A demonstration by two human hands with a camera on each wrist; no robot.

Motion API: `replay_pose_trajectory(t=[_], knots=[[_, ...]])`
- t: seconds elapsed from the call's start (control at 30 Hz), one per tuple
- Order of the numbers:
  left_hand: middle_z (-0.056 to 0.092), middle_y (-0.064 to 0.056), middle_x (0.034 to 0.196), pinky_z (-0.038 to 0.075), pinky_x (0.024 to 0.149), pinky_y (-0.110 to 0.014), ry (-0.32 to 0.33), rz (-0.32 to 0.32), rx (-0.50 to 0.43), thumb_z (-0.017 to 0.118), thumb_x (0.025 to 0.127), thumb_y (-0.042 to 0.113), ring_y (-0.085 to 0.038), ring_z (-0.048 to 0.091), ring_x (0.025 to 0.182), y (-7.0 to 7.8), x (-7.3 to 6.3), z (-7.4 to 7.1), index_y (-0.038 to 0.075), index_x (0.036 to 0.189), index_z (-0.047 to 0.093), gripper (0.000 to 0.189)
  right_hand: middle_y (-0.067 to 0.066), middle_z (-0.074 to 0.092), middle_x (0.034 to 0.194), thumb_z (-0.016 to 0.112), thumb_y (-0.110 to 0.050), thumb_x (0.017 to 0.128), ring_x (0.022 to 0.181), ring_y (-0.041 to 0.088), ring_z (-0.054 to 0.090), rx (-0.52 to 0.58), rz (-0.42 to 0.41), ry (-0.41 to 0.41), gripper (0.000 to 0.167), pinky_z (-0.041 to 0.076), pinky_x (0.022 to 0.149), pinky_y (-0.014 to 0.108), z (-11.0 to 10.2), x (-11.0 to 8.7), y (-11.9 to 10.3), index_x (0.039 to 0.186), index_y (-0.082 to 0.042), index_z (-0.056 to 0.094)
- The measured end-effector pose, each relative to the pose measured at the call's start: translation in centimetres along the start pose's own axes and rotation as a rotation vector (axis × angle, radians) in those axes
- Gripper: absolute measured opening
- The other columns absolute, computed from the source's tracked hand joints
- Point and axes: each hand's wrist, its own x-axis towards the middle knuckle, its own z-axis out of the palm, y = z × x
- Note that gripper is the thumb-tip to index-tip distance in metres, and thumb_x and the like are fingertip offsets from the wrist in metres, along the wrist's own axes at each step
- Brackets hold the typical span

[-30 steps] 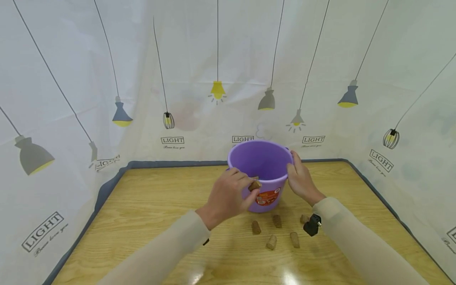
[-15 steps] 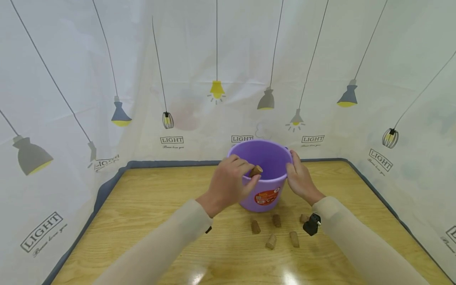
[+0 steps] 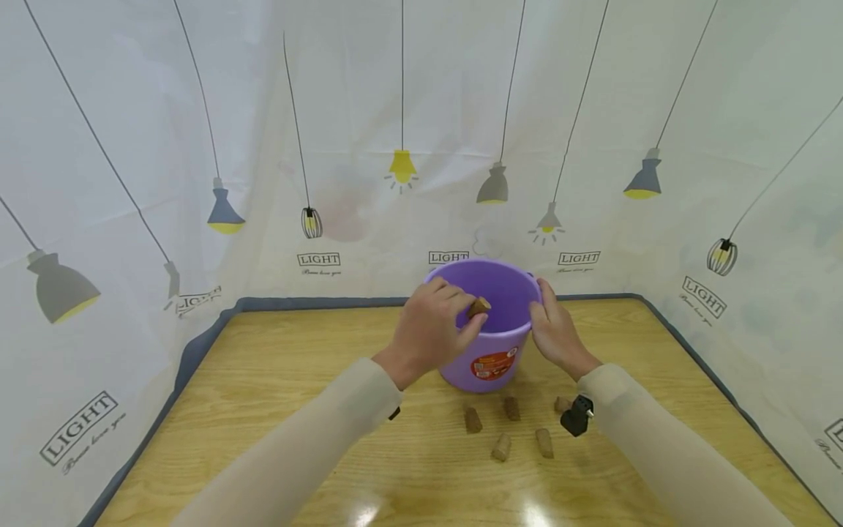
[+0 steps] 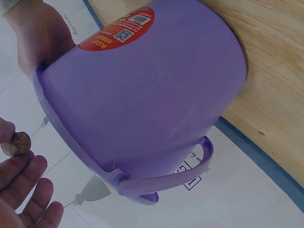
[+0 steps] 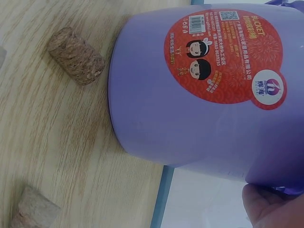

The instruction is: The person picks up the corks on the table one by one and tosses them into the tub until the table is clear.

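- On the red label (image 5: 223, 59) of your purple bucket (image 5: 194, 128), you can read "BUCKET", beside Chinese characters (image 5: 247, 45).
- On your white backdrop (image 3: 356, 95), boxed "LIGHT" (image 3: 319, 260) repeats above script (image 3: 322, 272) ending "love you".

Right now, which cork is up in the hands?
The cork pinched in the left hand, higher than the rim of the purple bucket. The other five corks in view rest on the wooden table.
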Motion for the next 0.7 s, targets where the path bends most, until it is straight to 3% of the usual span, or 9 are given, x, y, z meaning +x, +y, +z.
replay_pose_trajectory(t=[0.7], knots=[[0.072, -0.001, 0.084, 0.050, 0.079, -0.033, -0.164, -0.080, 0.059, 0.072, 0.095, 0.030, -0.020, 0.059, 0.079, -1.0, 1.0, 2.3, 0.010, 0.093, 0.077, 0.021, 0.026, 0.024, 0.165, 0.026, -0.024, 0.109, 0.152, 0.042, 0.024, 0.012, 0.008, -0.006, 0.062, 0.021, 0.123, 0.057, 0.1, 0.1, 0.3, 0.164, -0.002, 0.006]])
